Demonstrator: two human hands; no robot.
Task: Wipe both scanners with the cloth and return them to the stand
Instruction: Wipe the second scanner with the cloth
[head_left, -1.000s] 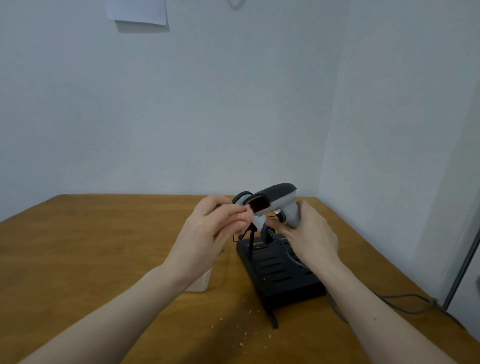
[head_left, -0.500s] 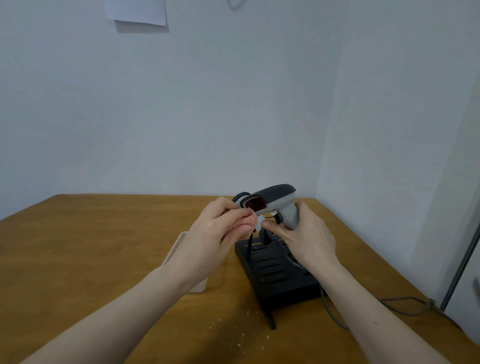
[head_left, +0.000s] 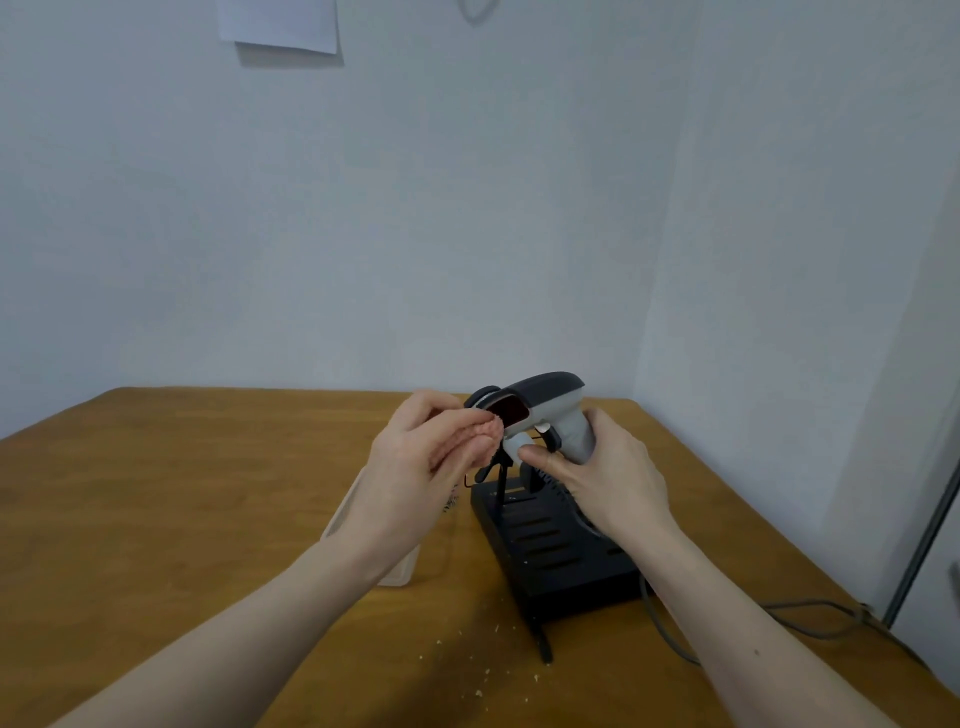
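Matt grey plastic scanner (head_left: 550, 410), fuzzy pink cloth (head_left: 485, 431), smooth wooden table (head_left: 182, 493)

The stand (head_left: 558, 551) sits on the bench (head_left: 156, 493) right of centre. Above its far end the right hand (head_left: 608, 478) holds 1 scanner (head_left: 545, 410), window facing 9 o'clock. The left hand (head_left: 431, 457), at the scanner's 9 o'clock, pinches the cloth (head_left: 491, 428) against that window. A tray (head_left: 363, 530) lies at the stand's 9 o'clock, under the left wrist. A cable (head_left: 810, 623) trails toward 3 o'clock. Crumbs (head_left: 478, 670) lie at the stand's 6 o'clock.

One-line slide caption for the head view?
Left hand presses a pink cloth to the scanner window; right hand grips its handle above the stand.
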